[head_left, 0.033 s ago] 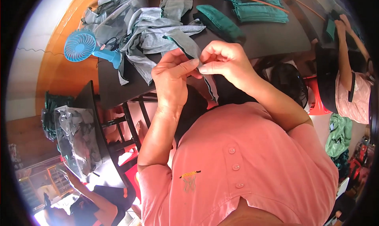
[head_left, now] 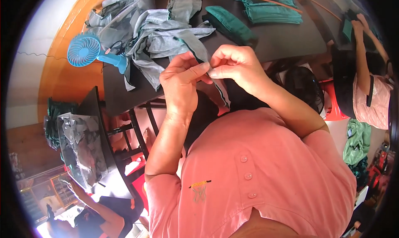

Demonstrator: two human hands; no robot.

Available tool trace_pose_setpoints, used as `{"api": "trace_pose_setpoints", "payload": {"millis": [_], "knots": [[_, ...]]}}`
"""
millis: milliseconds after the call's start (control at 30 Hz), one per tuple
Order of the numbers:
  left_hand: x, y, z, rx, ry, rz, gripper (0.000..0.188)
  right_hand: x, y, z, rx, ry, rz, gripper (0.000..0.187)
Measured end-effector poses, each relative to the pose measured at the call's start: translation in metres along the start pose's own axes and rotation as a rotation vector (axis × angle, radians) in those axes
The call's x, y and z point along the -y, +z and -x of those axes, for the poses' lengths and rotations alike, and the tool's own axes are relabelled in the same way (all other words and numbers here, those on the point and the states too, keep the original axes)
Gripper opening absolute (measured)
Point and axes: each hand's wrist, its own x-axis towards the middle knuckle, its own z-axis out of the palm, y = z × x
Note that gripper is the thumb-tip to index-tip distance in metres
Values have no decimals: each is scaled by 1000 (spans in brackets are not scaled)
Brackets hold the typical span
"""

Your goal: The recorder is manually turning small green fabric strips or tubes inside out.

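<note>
A narrow grey cloth strip [head_left: 196, 46] with a dark green edge is stretched between my two hands, just over the near side of the dark table [head_left: 305, 40]. My left hand [head_left: 181, 82] pinches it between thumb and fingers. Close beside it, my right hand [head_left: 239, 67] grips the same strip with thumb and forefinger, the fingertips of both hands almost meeting. One end of the strip rises toward the table, while the other hangs down near my lap. Beyond my hands lies a loose heap of grey cloth strips [head_left: 164, 42].
A blue handheld fan [head_left: 84, 49] lies left of the heap. Folded dark green cloth [head_left: 230, 25] and a teal stack [head_left: 274, 14] are farther back. At left is a clear bag of grey cloth [head_left: 81, 140]. Other people work at right and lower left. A red stool [head_left: 333, 102] stands right.
</note>
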Motion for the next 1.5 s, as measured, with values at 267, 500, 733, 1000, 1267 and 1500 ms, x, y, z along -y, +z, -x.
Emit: {"api": "trace_pose_setpoints", "payload": {"millis": [267,500,733,1000,1267,1500], "knots": [[10,1,3,-32,-5,76,22,10,-6,3,-27,61,62,11],[8,4,2,-2,-45,49,22,9,-11,2,24,36,248,14],[12,5,26,-13,-87,-254,10,8,-16,2,-6,152,-43,13],[17,12,27,-46,115,-392,10,6,-11,3,-7,147,-85,14],[19,3,20,32,-107,-114,11,-2,-14,4,25,215,-185,14],[19,-4,16,71,-253,89,14,1,-16,5,52,335,-353,12]]}}
